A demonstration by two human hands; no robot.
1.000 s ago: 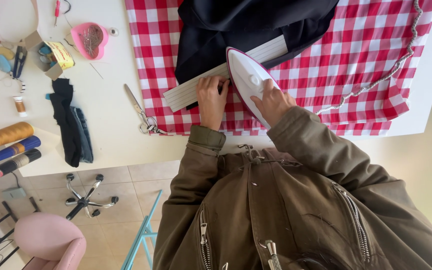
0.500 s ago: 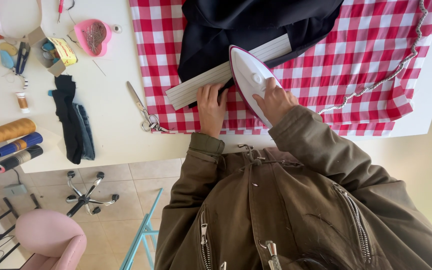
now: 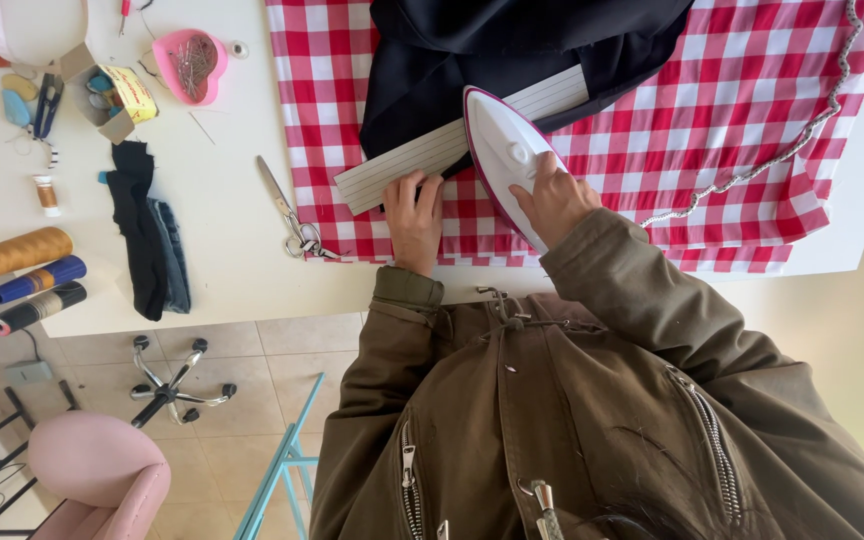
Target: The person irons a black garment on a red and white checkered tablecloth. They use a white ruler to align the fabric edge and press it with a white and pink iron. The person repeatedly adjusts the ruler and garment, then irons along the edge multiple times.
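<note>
Both hands busy: right hand [image 3: 555, 200] grip clasps iron [image 3: 505, 160], nose pointing up-left; left hand [image 3: 414, 215] flat, fingers spread on ruler [image 3: 452, 140].

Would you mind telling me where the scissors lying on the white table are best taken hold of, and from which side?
Take the scissors by the finger loops, from the table edge nearest the person. They lie flat on the white table, loops toward that edge and blades pointing away, just left of the checked cloth. The left hand, resting on the ruled strip, is the nearer one.

Glossy plastic iron [image 3: 505, 150], matt black cloth [image 3: 472, 50], seemingly paper ruled strip [image 3: 422, 160].
</note>
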